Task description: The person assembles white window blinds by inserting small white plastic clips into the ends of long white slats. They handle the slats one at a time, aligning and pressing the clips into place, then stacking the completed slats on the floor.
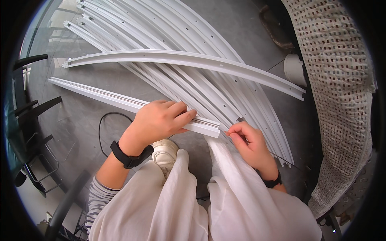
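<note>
My left hand [159, 118] is wrapped round a long white slotted rail [94, 92] close to its right end. The rail slants from the far left down toward my lap, its near end just above my right thigh. Beside that end, my right hand [251, 144] is closed in a pinch, thumb against forefinger. Something small and thin shows at its fingertips, too small to name. Black bands circle both wrists. Beyond the held rail, another white rail [169, 57] lies crosswise on top of a pile of similar rails [219, 86].
The pile rests on a grey tiled floor [82, 116]. Black chair parts [38, 108] stand at the left. A woven beige cover [333, 72] hangs along the right, with a white cylinder [294, 69] beside it. A black cable [100, 130] loops near my white shoe [164, 154].
</note>
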`<action>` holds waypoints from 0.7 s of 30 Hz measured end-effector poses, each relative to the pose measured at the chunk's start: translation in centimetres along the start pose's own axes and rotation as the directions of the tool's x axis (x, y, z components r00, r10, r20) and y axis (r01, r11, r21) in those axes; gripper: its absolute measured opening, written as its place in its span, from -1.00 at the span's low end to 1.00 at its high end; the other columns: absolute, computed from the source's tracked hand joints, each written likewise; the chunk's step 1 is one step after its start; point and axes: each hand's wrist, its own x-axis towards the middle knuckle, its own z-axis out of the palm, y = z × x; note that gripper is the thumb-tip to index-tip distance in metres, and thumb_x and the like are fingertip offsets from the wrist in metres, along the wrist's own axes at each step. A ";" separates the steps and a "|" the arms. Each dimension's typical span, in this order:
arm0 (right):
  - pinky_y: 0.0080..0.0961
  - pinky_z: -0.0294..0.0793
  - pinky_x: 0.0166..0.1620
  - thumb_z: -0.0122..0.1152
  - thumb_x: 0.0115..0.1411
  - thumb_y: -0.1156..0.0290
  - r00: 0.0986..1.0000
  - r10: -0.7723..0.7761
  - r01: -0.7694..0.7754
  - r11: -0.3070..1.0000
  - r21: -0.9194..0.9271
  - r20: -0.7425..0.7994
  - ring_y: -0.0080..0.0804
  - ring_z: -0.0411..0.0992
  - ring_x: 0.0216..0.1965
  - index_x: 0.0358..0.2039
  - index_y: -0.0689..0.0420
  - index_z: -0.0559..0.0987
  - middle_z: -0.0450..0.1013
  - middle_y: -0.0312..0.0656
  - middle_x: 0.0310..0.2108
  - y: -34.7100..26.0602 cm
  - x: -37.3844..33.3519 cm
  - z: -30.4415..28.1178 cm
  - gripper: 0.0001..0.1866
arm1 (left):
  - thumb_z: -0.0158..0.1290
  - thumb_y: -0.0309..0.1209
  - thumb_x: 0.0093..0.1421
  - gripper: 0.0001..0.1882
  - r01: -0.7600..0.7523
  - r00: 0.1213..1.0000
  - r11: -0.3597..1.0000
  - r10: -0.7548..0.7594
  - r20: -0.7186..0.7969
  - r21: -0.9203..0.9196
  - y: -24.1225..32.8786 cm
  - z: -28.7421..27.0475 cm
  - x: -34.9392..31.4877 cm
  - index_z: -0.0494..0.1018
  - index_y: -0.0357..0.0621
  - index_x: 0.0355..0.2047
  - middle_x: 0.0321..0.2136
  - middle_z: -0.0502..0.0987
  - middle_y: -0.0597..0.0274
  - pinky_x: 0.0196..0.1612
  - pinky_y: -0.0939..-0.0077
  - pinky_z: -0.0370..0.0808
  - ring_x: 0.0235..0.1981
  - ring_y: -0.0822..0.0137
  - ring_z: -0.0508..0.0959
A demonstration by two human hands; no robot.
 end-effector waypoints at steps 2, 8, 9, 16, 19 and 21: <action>-0.67 0.34 -0.44 0.09 0.25 0.63 0.997 0.026 -0.004 0.958 0.288 -0.073 -0.62 0.35 -0.55 -0.20 0.24 0.52 0.54 -0.22 -0.46 -0.6 -1.0 -0.1 -0.88 | 0.29 -0.28 -0.24 -0.41 -0.002 1.000 1.000 0.002 -0.005 -0.010 -0.4 -1.2 0.1 0.50 -0.04 -0.10 -0.40 0.47 0.31 -0.40 0.41 0.52 -0.45 0.28 0.53; -0.74 0.32 -0.43 0.14 0.23 0.64 0.945 -0.138 0.130 0.990 -0.048 -0.298 -0.68 0.38 -0.51 -0.22 0.27 0.58 0.55 -0.24 -0.44 -4.8 -4.6 -5.9 -0.88 | 0.23 -0.25 -0.17 -0.48 0.034 0.997 0.999 -0.035 -0.066 -0.012 -0.4 -2.3 0.5 0.51 -0.09 -0.13 -0.41 0.49 0.27 -0.40 0.34 0.49 -0.44 0.20 0.53; -0.67 0.34 -0.46 0.14 0.21 0.65 0.972 -0.002 -0.040 0.984 -0.172 -0.235 -0.61 0.42 -0.52 -0.25 0.24 0.60 0.55 -0.19 -0.47 -5.4 -4.3 -6.6 -0.87 | 0.27 -0.28 -0.22 -0.45 0.065 0.996 0.998 -0.064 -0.056 0.021 -0.2 -2.4 0.2 0.50 -0.07 -0.13 -0.41 0.48 0.30 -0.40 0.36 0.49 -0.43 0.24 0.53; -0.22 0.44 -0.49 0.13 0.17 0.53 0.995 -0.097 0.066 0.745 -0.663 -0.011 -0.07 0.47 -0.51 -0.38 0.16 0.46 0.44 -0.14 -0.53 -2.3 -4.6 -3.8 -0.97 | 0.31 -0.34 -0.25 -0.43 0.022 0.997 0.999 -0.025 -0.066 -0.046 0.1 -1.0 1.7 0.50 -0.09 -0.11 -0.36 0.51 0.24 -0.31 0.26 0.47 -0.37 0.14 0.53; -0.24 0.45 -0.48 0.16 0.11 0.56 0.952 -0.287 0.197 0.846 -0.496 -0.111 -0.06 0.49 -0.49 -0.38 0.18 0.46 0.46 -0.11 -0.52 -1.2 -2.2 -2.1 -0.93 | 0.31 -0.36 -0.25 -0.41 0.023 0.998 0.999 -0.024 -0.050 -0.034 -0.1 -0.6 1.4 0.49 -0.11 -0.10 -0.35 0.51 0.22 -0.32 0.25 0.45 -0.37 0.13 0.53; -0.26 0.45 -0.48 0.20 0.08 0.58 0.886 -0.425 0.330 0.858 -0.392 -0.184 -0.09 0.50 -0.48 -0.35 0.18 0.48 0.47 -0.13 -0.50 -0.9 -1.2 -1.3 -0.89 | 0.31 -0.40 -0.26 -0.39 0.017 0.999 0.999 -0.019 -0.048 -0.038 -0.1 -0.8 1.5 0.48 -0.11 -0.08 -0.35 0.51 0.21 -0.33 0.26 0.44 -0.37 0.12 0.53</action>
